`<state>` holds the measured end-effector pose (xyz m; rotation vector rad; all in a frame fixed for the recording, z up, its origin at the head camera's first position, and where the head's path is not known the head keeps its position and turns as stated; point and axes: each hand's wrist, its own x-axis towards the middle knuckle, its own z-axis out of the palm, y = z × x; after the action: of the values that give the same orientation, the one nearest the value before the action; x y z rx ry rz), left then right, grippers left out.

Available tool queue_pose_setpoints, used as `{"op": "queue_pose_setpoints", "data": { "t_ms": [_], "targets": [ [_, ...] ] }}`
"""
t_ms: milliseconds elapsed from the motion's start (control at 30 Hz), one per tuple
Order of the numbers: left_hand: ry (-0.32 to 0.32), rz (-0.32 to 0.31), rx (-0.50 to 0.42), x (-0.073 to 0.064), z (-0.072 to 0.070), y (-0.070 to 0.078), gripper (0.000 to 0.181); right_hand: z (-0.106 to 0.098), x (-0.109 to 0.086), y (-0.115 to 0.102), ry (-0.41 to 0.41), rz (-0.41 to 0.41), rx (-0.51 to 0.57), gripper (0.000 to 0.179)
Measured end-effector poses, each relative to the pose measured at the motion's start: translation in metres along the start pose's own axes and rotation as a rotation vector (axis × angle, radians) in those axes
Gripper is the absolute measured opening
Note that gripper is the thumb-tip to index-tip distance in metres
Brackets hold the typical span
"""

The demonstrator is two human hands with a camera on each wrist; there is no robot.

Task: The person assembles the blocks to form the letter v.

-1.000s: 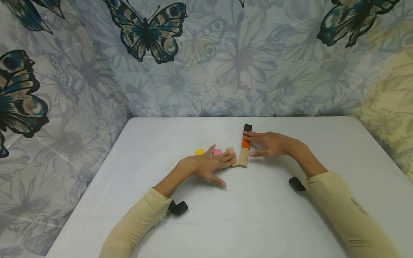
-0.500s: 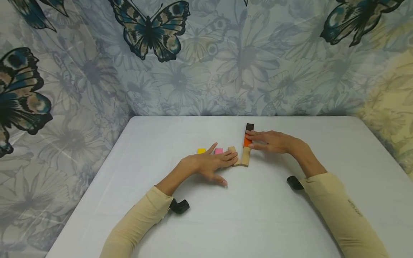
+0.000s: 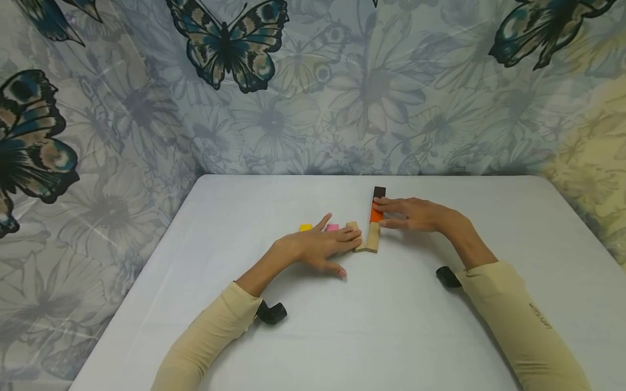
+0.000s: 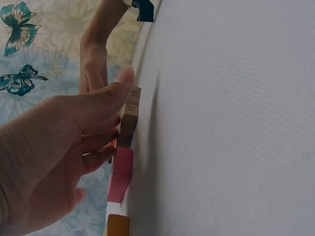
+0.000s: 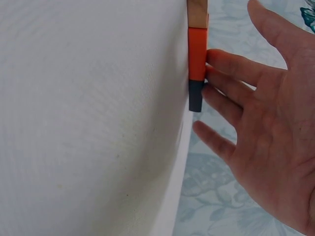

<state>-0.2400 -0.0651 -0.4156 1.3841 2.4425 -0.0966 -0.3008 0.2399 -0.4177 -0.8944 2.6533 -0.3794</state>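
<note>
Wooden blocks lie on a white table in the head view. A dark block (image 3: 379,191), an orange block (image 3: 376,215) and a plain wood block (image 3: 373,239) form a straight line end to end. Beside its near end, slightly angled, is another plain wood block (image 3: 351,225). My left hand (image 3: 315,250) rests its extended fingertips on that block, partly covering it. The pink block (image 3: 332,227) and yellow block (image 3: 305,227) are partly hidden behind this hand. My right hand (image 3: 415,215) has loosely straight fingers touching the line's right side at the orange and dark blocks.
The white table (image 3: 381,326) reaches back to a butterfly-print wall covering (image 3: 313,108). A black device (image 3: 271,314) sits under the left wrist, and a similar black device (image 3: 447,277) under the right. Printed numbers mark the plain blocks' ends in the left wrist view.
My right thumb has shifted away from me along the line, from beside the plain block toward the orange block. The left hand and blocks look nearly unmoved; the head view has shifted slightly.
</note>
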Motion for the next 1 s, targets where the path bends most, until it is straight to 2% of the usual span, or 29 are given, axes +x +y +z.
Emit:
{"op": "queue_pose_setpoints", "data": {
  "t_ms": [167, 300, 400, 567, 667, 867, 1000],
  "targets": [
    [0.035, -0.001, -0.020, 0.000, -0.001, -0.002, 0.084, 0.000, 0.000, -0.001, 0.011, -0.023, -0.002, 0.072],
    [0.079, -0.023, -0.060, -0.004, -0.006, -0.006, 0.078, -0.001, 0.000, -0.003, 0.006, -0.011, -0.008, 0.073],
    [0.135, -0.045, -0.062, -0.008, -0.011, -0.012, 0.074, -0.002, 0.000, -0.004, -0.002, 0.008, -0.007, 0.073],
    [0.275, -0.106, -0.043, -0.021, -0.017, -0.026, 0.067, -0.002, 0.003, -0.004, 0.000, 0.002, 0.004, 0.074],
    [0.324, -0.127, -0.059, -0.027, -0.013, -0.035, 0.062, -0.002, 0.004, -0.005, 0.001, -0.005, 0.003, 0.073],
    [0.374, -0.076, -0.079, -0.021, 0.003, -0.045, 0.058, -0.001, 0.000, -0.002, 0.003, 0.000, 0.008, 0.073],
    [0.392, -0.053, -0.102, -0.018, 0.008, -0.045, 0.058, -0.001, 0.000, -0.002, 0.003, 0.000, 0.012, 0.073]
  ]
}}
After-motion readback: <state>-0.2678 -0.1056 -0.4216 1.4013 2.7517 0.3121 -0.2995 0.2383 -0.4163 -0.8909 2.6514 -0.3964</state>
